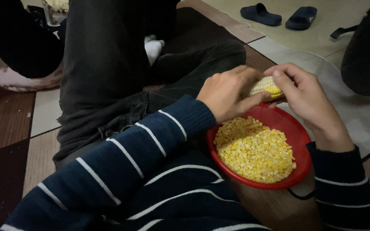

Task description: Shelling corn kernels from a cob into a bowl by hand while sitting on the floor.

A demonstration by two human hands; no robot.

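Both of my hands hold a yellow corn cob [265,87] above the far rim of a red plastic basket [301,141]. My left hand [228,92] wraps the cob's left part, thumb pressed on the kernels. My right hand [307,96] grips its right end, fingers curled over the top. The basket rests on my lap and is filled with several loose yellow corn kernels [253,149]. My sleeves are dark blue with white stripes.
Another person in dark clothes [108,64] sits cross-legged just beyond my left arm, a white sock [154,48] showing. A pair of dark slippers [279,16] lies on the floor at the far right. A dark bag [367,55] sits at the right edge.
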